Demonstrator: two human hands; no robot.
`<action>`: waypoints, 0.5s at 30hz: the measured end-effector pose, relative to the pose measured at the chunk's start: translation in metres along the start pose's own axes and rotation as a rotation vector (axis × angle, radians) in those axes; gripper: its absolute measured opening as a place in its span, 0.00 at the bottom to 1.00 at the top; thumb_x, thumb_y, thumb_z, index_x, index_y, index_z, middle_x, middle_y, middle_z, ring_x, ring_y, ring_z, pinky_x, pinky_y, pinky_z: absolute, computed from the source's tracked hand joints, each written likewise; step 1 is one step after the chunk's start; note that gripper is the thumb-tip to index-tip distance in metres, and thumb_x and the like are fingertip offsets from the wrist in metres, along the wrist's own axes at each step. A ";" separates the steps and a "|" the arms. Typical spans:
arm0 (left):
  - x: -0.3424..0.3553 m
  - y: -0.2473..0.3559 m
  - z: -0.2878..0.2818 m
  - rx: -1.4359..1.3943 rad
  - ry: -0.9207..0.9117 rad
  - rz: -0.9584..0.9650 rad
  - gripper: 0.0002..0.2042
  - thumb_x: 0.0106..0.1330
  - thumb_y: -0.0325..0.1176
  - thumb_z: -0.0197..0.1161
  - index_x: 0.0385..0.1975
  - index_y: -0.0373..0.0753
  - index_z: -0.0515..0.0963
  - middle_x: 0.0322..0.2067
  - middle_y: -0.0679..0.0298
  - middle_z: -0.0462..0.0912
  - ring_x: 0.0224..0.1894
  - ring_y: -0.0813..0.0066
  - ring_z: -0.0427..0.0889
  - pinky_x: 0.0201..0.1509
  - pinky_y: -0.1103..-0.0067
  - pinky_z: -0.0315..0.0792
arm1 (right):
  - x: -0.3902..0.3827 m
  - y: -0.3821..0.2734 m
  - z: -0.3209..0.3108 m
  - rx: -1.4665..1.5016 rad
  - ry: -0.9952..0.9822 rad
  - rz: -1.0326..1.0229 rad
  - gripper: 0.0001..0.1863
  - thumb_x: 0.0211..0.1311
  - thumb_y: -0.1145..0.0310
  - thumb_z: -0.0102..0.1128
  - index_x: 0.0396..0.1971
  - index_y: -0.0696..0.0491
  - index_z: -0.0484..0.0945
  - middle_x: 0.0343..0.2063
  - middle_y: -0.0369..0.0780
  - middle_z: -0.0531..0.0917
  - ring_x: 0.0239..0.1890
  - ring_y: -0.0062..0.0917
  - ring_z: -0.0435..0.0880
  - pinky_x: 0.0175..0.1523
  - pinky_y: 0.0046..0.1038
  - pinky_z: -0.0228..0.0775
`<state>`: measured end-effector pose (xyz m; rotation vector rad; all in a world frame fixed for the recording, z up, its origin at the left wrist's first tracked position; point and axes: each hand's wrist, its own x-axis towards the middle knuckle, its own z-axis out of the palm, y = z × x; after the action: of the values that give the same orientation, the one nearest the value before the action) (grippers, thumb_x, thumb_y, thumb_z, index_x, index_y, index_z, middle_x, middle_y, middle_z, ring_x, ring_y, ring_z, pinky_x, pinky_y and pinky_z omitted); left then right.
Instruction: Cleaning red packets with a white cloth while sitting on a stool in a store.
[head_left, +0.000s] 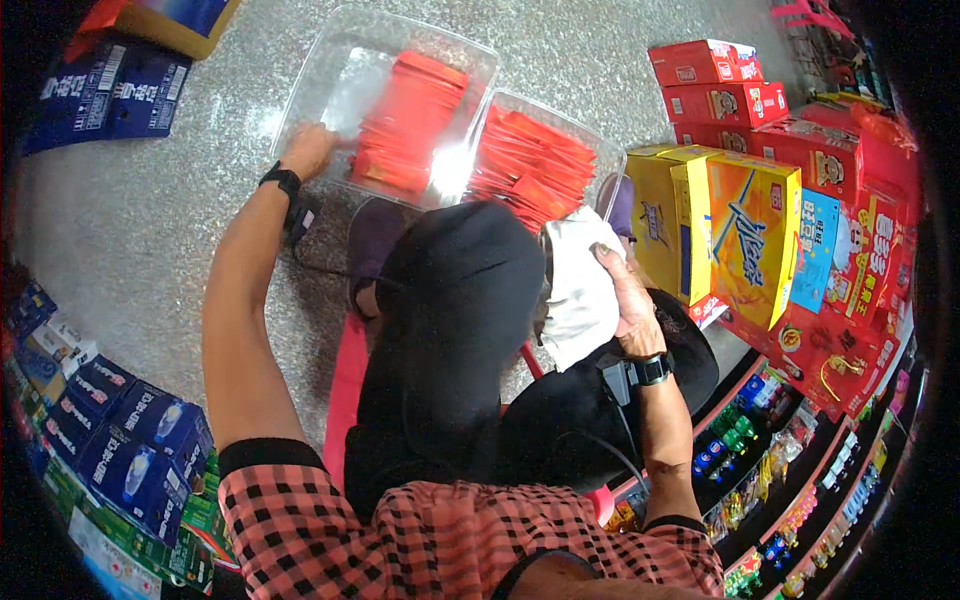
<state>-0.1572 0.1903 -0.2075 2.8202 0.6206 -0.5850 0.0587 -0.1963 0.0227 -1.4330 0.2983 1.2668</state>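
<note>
My left hand (308, 148) has its fingers closed on the near-left corner of a clear plastic container (305, 95) holding a stack of flat red packets (410, 110). Just to its right is a second clear container (606, 140) with more red packets (525, 160), partly hidden by my knee and a white cloth. My right hand (625, 300) grips the crumpled white cloth (575, 285) over my right leg, its thumb on top and its other fingers partly hidden.
Stacked red cartons (720, 100) and yellow boxes (745, 240) stand at the right, above shelves of small goods (750, 450). Dark blue cartons (125, 450) are stacked at the lower left, others (140, 95) at the upper left. The speckled floor (160, 250) shows between them.
</note>
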 end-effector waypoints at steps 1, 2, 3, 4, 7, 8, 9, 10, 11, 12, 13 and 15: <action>0.003 -0.001 0.007 -0.002 -0.005 0.003 0.10 0.58 0.28 0.49 0.36 0.40 0.77 0.35 0.50 0.78 0.42 0.52 0.77 0.45 0.63 0.71 | -0.001 0.000 0.004 0.001 0.004 0.004 0.26 0.56 0.66 0.58 0.54 0.56 0.63 0.44 0.40 0.75 0.45 0.26 0.77 0.50 0.28 0.71; 0.009 -0.002 0.011 -0.001 -0.041 -0.064 0.10 0.59 0.28 0.49 0.36 0.41 0.78 0.36 0.51 0.78 0.42 0.52 0.77 0.46 0.63 0.71 | -0.003 -0.001 0.010 0.006 0.029 -0.012 0.22 0.57 0.65 0.59 0.50 0.56 0.68 0.42 0.39 0.78 0.41 0.24 0.78 0.46 0.27 0.72; 0.012 -0.003 0.016 0.001 -0.077 -0.131 0.10 0.59 0.29 0.50 0.35 0.42 0.79 0.37 0.52 0.78 0.43 0.53 0.77 0.46 0.63 0.71 | -0.005 -0.002 0.012 0.012 0.053 -0.029 0.18 0.57 0.65 0.59 0.45 0.56 0.72 0.39 0.37 0.80 0.38 0.22 0.80 0.43 0.25 0.74; 0.015 -0.004 0.021 -0.001 -0.078 -0.125 0.10 0.59 0.29 0.50 0.35 0.42 0.79 0.37 0.52 0.78 0.43 0.53 0.77 0.46 0.63 0.71 | -0.006 -0.003 0.010 0.013 0.059 -0.029 0.18 0.57 0.65 0.59 0.45 0.56 0.72 0.39 0.37 0.80 0.38 0.22 0.80 0.43 0.25 0.74; 0.020 0.000 0.023 0.020 -0.164 -0.096 0.10 0.59 0.30 0.50 0.36 0.44 0.79 0.39 0.54 0.78 0.45 0.55 0.77 0.47 0.64 0.71 | -0.002 0.000 0.000 0.006 0.039 0.013 0.26 0.57 0.66 0.58 0.54 0.54 0.62 0.45 0.39 0.75 0.46 0.26 0.76 0.53 0.29 0.69; 0.020 0.000 0.025 0.027 -0.139 -0.126 0.10 0.59 0.31 0.50 0.36 0.45 0.79 0.39 0.54 0.78 0.46 0.55 0.76 0.47 0.64 0.71 | -0.001 0.001 -0.003 0.017 0.030 0.039 0.26 0.57 0.66 0.58 0.55 0.54 0.62 0.45 0.39 0.75 0.46 0.26 0.76 0.52 0.29 0.69; 0.019 0.001 0.026 0.034 -0.114 -0.157 0.10 0.59 0.32 0.51 0.36 0.45 0.79 0.39 0.54 0.78 0.46 0.55 0.76 0.47 0.65 0.71 | -0.002 0.002 -0.004 0.028 0.020 0.065 0.26 0.57 0.66 0.58 0.55 0.54 0.62 0.45 0.39 0.75 0.46 0.26 0.76 0.52 0.29 0.69; 0.019 0.000 0.029 0.035 -0.116 -0.152 0.10 0.59 0.32 0.51 0.36 0.45 0.79 0.39 0.54 0.78 0.46 0.55 0.76 0.47 0.65 0.71 | -0.004 0.003 -0.003 0.032 0.024 0.066 0.26 0.57 0.66 0.58 0.55 0.54 0.62 0.45 0.39 0.75 0.46 0.26 0.76 0.52 0.29 0.69; 0.019 -0.002 0.030 0.048 -0.123 -0.138 0.11 0.59 0.32 0.51 0.38 0.46 0.78 0.39 0.54 0.78 0.47 0.55 0.76 0.47 0.65 0.72 | -0.007 0.002 0.002 0.005 0.023 0.049 0.26 0.57 0.67 0.57 0.55 0.54 0.62 0.45 0.39 0.75 0.46 0.26 0.76 0.52 0.29 0.69; 0.020 -0.002 0.032 0.062 -0.129 -0.124 0.11 0.59 0.33 0.51 0.39 0.46 0.78 0.40 0.54 0.78 0.47 0.55 0.76 0.47 0.65 0.72 | -0.009 0.001 0.008 -0.023 0.021 0.032 0.26 0.57 0.67 0.57 0.55 0.54 0.62 0.45 0.39 0.75 0.46 0.25 0.76 0.52 0.29 0.69; 0.021 -0.003 0.033 0.064 -0.131 -0.120 0.11 0.59 0.33 0.51 0.39 0.46 0.78 0.40 0.54 0.78 0.47 0.55 0.76 0.47 0.65 0.72 | -0.012 -0.001 0.013 -0.020 0.023 0.032 0.26 0.57 0.67 0.57 0.55 0.54 0.62 0.45 0.39 0.75 0.46 0.25 0.76 0.52 0.29 0.69; 0.021 0.004 0.027 -0.005 -0.210 -0.163 0.12 0.61 0.34 0.50 0.43 0.47 0.75 0.39 0.54 0.78 0.47 0.54 0.76 0.47 0.64 0.72 | -0.015 -0.004 0.020 0.010 0.005 -0.040 0.18 0.56 0.67 0.60 0.45 0.58 0.72 0.38 0.38 0.80 0.38 0.23 0.80 0.43 0.27 0.74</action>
<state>-0.1467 0.1873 -0.2401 2.6711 0.8124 -0.8935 0.0452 -0.1852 0.0413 -1.4271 0.2774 1.2279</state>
